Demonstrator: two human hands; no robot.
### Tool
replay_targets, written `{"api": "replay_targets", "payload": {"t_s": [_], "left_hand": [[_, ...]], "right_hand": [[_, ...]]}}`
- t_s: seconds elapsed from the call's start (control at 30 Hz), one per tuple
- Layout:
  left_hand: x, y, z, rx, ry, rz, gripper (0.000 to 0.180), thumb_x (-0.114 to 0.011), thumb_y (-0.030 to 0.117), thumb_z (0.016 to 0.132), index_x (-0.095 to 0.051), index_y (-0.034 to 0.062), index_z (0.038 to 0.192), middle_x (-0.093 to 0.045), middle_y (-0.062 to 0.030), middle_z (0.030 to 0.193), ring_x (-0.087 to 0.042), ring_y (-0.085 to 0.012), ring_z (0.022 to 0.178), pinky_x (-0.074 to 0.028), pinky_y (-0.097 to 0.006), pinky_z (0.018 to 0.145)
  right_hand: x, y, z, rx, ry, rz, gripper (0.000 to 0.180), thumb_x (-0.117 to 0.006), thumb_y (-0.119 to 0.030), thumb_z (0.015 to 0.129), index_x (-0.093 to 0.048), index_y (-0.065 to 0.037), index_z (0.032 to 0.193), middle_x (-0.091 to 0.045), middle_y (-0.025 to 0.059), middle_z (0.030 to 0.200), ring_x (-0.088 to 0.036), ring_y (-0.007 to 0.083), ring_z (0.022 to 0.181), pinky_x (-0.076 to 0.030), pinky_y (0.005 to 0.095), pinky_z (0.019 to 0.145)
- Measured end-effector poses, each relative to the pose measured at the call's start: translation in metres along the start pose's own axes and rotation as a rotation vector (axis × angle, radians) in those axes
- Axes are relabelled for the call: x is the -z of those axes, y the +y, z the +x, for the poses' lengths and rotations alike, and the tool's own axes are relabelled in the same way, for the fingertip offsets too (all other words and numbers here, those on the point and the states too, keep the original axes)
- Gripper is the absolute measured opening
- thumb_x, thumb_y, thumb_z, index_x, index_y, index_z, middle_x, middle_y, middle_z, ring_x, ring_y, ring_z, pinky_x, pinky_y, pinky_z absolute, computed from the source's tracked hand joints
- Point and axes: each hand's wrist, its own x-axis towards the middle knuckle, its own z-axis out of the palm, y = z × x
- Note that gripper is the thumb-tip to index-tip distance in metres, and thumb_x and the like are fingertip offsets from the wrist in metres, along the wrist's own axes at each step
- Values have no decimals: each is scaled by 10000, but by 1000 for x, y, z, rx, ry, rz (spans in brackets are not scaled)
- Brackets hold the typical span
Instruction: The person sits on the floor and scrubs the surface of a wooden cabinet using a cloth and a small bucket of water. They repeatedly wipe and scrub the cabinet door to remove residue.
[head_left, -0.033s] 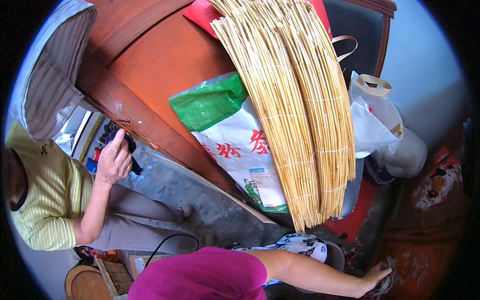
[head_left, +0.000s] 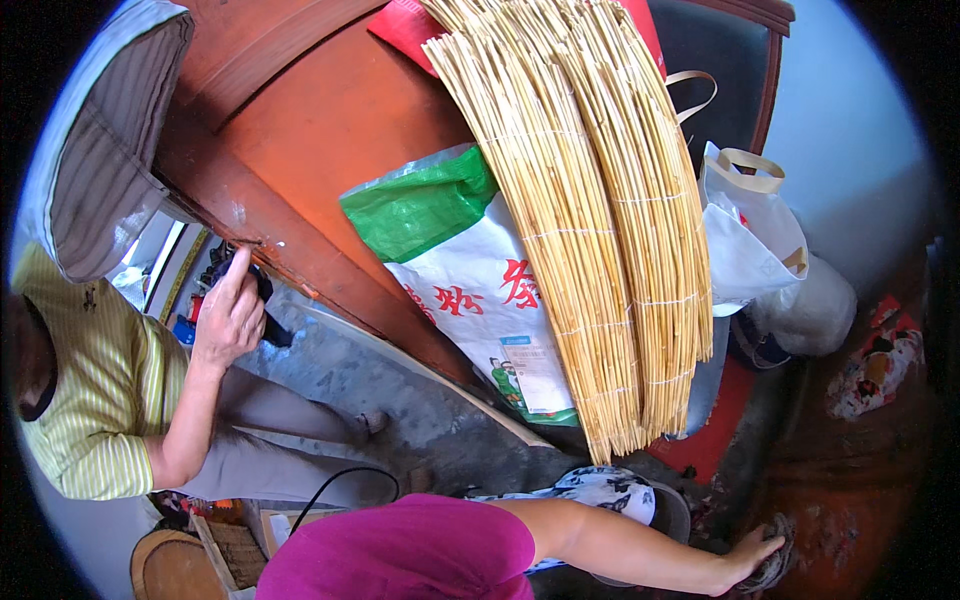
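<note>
a small dark, grey matted clump (head_left: 770,565) lies on the floor at the lower right, too blurred to identify. the right hand (head_left: 748,555) rests on it, fingers spread flat. the left hand is out of view. just above, a rolled straw mat (head_left: 590,230) leans on a green-and-white sack (head_left: 460,260). a second person's hand (head_left: 230,315) reaches toward a red-brown door (head_left: 330,130).

Bare concrete floor (head_left: 400,395) is lying open behind the right hand (head_left: 748,555). Ahead of its fingers, a rusty drum (head_left: 860,470) is blocking; the reed mat (head_left: 590,230) is leaning above.
</note>
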Motion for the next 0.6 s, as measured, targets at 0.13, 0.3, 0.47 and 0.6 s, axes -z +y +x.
{"api": "replay_targets", "payload": {"t_s": [0.13,0.3,0.47,0.6], "left_hand": [[6,2,6,8,-57,19,933,-512,625,929,-149,69,1585,-197,-134,1636,-210,-287,1497,-192,-402,1211],[11,14,4,95,-77,-23,974,-510,660,915,-103,94,1596,-149,-119,1651,-166,-288,1513,-169,-407,1227],[8,51,-35,-34,-153,-101,773,-544,562,945,-316,101,1523,-424,-104,1487,-416,-245,1334,-305,-375,1129],[6,53,-35,-22,-146,-182,602,-552,476,970,-432,109,1433,-555,-62,1310,-516,-186,1148,-377,-344,1035]], "right_hand": [[-25,-17,-8,-23,117,25,488,-476,-139,955,-477,54,1403,-564,183,1322,-551,283,1151,-448,395,982],[-39,-25,-11,-22,164,16,478,-508,-143,957,-489,47,1395,-579,189,1302,-564,286,1135,-458,395,978],[-43,-28,-14,-27,193,14,470,-540,-148,959,-501,40,1388,-594,196,1283,-577,290,1119,-467,396,974],[-42,-27,-13,-25,210,4,463,-566,-152,961,-511,34,1382,-606,201,1267,-587,292,1106,-475,396,971]]}}
